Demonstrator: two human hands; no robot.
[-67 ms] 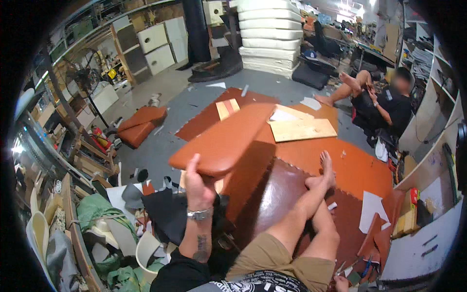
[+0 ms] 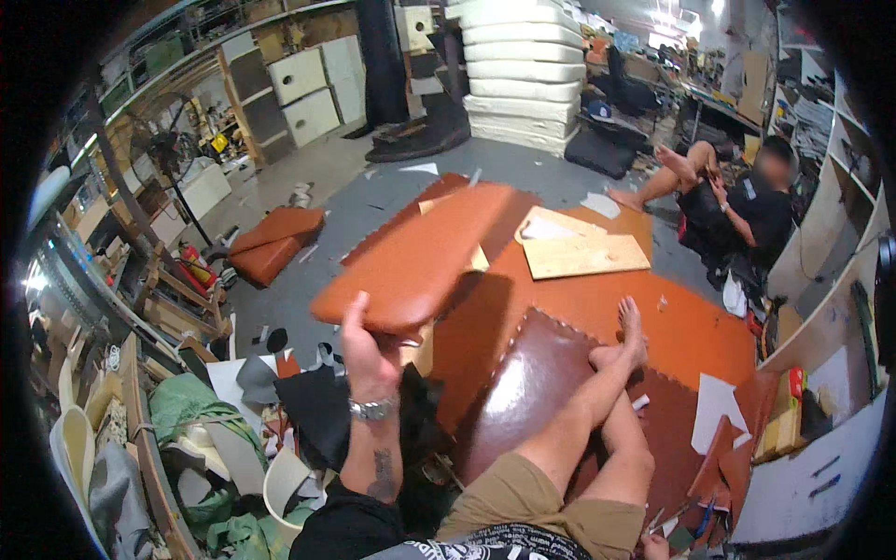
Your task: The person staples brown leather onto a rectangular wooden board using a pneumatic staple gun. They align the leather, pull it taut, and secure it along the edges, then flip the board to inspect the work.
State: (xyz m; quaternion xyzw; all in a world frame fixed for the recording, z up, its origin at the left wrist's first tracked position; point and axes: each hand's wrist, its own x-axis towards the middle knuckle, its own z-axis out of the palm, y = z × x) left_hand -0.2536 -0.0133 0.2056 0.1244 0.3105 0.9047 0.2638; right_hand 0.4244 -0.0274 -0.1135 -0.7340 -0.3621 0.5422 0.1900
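Observation:
My left hand [image 2: 371, 364], with a metal watch on the wrist, grips the near end of a long padded panel [image 2: 420, 252] covered in orange-brown leather. The thumb lies on its top face, and the fingers are hidden underneath. Raised above the floor, the panel slants away to the far right. Only a small part of my right hand [image 2: 656, 545] shows at the lower edge, next to scattered hand tools [image 2: 707, 511]; its fingers cannot be made out. Brown and orange leather sheets [image 2: 579, 303] spread under my bare legs.
Wooden boards [image 2: 586, 257] lie on the leather ahead. Another orange-brown padded piece [image 2: 275, 245] rests on the floor at left. Scraps and a green bag [image 2: 191, 411] crowd my left side. A co-worker [image 2: 747, 201] sits at far right; white foam blocks [image 2: 523, 75] are stacked behind.
My left hand and the padded panel have shifted slightly left, and the panel's far end has swung left, showing more of the boards. My right hand stays at the lower edge.

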